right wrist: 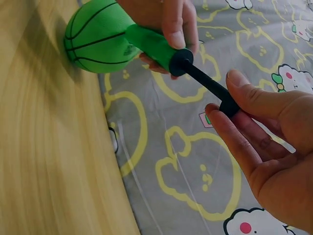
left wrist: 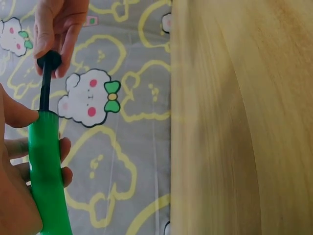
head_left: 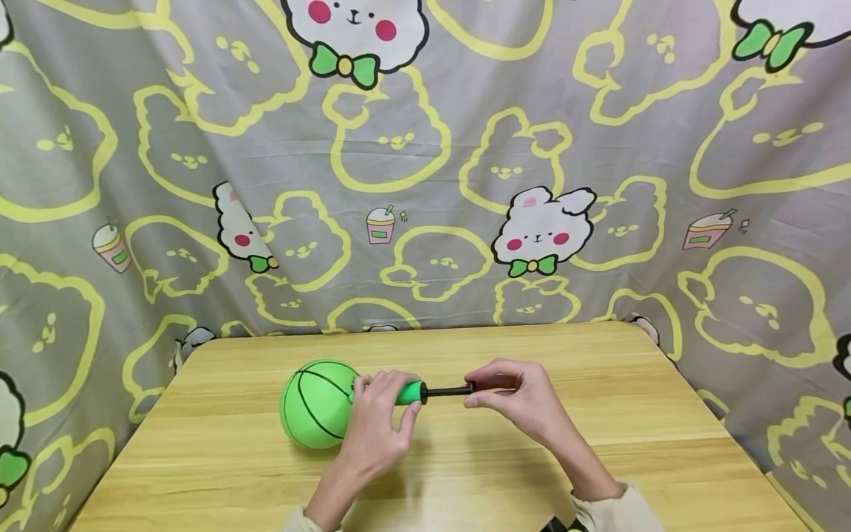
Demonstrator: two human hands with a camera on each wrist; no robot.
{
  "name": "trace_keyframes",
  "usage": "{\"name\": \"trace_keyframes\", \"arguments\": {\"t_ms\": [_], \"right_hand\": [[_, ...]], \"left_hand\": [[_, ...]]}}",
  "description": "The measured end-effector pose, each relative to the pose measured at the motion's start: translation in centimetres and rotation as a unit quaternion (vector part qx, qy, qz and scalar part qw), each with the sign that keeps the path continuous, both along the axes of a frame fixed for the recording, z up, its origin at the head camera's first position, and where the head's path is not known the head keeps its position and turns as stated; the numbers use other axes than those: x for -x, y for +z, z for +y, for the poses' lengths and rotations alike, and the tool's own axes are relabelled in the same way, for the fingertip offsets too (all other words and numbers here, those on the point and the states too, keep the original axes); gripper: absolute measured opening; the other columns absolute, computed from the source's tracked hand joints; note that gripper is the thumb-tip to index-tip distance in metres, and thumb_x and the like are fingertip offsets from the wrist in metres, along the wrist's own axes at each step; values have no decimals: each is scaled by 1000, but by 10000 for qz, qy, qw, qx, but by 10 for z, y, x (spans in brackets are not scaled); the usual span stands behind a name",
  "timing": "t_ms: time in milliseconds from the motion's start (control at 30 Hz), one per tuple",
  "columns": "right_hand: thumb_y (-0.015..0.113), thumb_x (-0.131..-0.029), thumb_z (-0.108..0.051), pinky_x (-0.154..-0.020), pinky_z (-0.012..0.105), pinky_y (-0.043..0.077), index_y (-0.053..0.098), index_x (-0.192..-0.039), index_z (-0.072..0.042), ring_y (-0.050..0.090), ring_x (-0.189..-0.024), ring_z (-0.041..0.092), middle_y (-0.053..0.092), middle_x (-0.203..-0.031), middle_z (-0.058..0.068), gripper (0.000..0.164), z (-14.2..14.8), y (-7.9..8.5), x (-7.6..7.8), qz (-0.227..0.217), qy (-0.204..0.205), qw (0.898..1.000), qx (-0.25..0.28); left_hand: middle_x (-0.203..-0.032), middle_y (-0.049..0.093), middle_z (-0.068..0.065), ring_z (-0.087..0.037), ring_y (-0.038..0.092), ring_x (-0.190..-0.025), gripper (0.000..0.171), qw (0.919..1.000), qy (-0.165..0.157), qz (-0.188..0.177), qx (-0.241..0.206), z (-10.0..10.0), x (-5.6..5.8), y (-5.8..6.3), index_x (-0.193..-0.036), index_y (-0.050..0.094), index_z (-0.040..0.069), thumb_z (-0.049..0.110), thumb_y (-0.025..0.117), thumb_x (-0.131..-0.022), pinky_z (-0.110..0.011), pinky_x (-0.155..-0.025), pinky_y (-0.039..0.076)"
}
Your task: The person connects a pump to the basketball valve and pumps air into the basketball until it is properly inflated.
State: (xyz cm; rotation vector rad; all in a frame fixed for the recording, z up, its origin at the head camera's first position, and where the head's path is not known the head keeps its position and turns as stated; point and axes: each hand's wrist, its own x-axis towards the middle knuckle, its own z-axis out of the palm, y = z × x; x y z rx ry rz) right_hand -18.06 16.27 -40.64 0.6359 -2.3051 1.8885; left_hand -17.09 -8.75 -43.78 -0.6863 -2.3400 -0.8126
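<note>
A green ball pump (head_left: pixel 410 393) lies level above the table, its black rod (head_left: pixel 447 391) drawn out to the right. My left hand (head_left: pixel 379 425) grips the green barrel, with fingers curled round it in the left wrist view. With thumb and fingers, my right hand (head_left: pixel 525 399) holds the black handle (right wrist: pixel 228 105) at the rod's end. To the left, a green ball (head_left: pixel 314 406) with black lines sits at the pump's far end. My left hand hides where pump and ball meet in the head view.
The wooden table (head_left: pixel 532 473) spreads beneath both hands. Behind it and at its sides hangs a grey curtain (head_left: pixel 425 170) with yellow outlines and white cartoon animals. A small black object (head_left: pixel 561 525) shows at the bottom edge near the right sleeve (head_left: pixel 618 510).
</note>
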Motion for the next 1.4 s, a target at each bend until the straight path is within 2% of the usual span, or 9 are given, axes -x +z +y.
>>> {"name": "trace_keyframes", "arguments": {"t_ms": [300,500,833,900,1100,1200,1400], "right_hand": [[90,-76,-10,-76,33,60,80,-98,-10,75,-88,21,77,-96,7,23,-11,-5,-1,13,-110,9999,-22],[90,-77,-17,-76,33,60,80,-98,-13,76,-89,21,77,-96,6,24,-19,-12,-1,79,-96,9999,-101],[87,-79,-7,-77,33,60,78,-99,-4,75,-90,21,75,-98,16,22,-31,-22,-2,135,22,9999,87],[86,-80,-6,-76,33,60,78,-100,-5,75,-91,22,74,-100,19,22,-32,-22,-2,111,120,9999,44],[85,-83,-8,-77,36,60,76,-103,-9,73,-98,25,72,-104,11,22,-27,-14,-4,109,561,9984,45],[84,-84,-6,-78,36,60,76,-104,-10,73,-99,26,71,-105,9,22,-21,-9,-4,157,649,9978,47],[82,-85,-3,-78,37,60,73,-106,-6,73,-98,27,70,-106,12,23,-6,-3,-2,419,779,9961,-21]], "left_hand": [[-102,70,3,-16,62,-93,26,10000,-36,9,36,3,-2,-1,-111,68,15,19,71,-86,-48,-92,38],[-102,70,3,-16,61,-93,27,9999,-55,-3,90,3,-3,-3,-112,68,15,18,71,-85,-47,-93,38],[-102,69,4,-15,60,-93,28,9997,-44,80,223,7,-4,-7,-110,68,17,17,73,-83,-46,-93,39],[-103,69,5,-15,61,-94,28,9997,-24,87,241,5,-5,-7,-111,68,18,18,74,-83,-47,-94,38],[-107,69,7,-12,61,-98,30,9998,-93,58,163,1,-4,-8,-113,69,18,20,76,-84,-45,-94,37],[-108,69,7,-11,61,-99,29,9999,-87,49,87,-1,-3,-7,-113,69,18,21,77,-85,-45,-94,37],[-109,69,7,-11,62,-102,29,9999,-87,-56,-45,-2,0,-6,-114,69,18,21,76,-86,-47,-96,37]]}}
